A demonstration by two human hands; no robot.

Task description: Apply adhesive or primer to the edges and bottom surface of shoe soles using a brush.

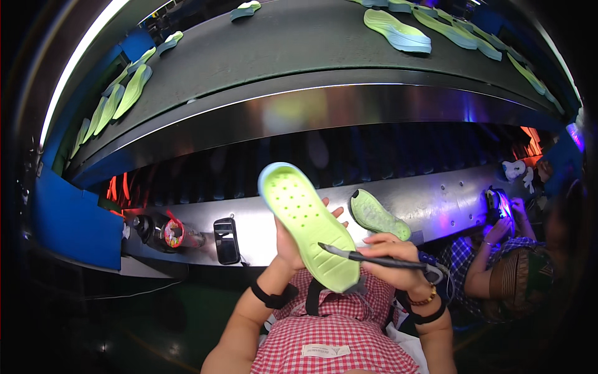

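My left hand (288, 247) holds a lime-green shoe sole (304, 215) from beneath, its fingertips showing past the right edge. The sole has a pale blue rim at the far end, small holes there, and grooves toward the near end. Closed around a slim black pen-shaped tool (386, 260) is my right hand (402, 268). Its grey pointed tip lies over the grooved part of the sole; whether it touches, I cannot tell. Just beyond my right hand, another green sole (375, 214) with a dark end rests on the metal ledge (430, 202).
A wide dark conveyor belt (261, 53) carries several green-and-blue soles (398, 31). On the ledge's left are a black phone-like object (227, 240), a dark bottle (144, 228) and a red-rimmed container (174, 233). At right, another person (498, 274) handles a shoe under violet light.
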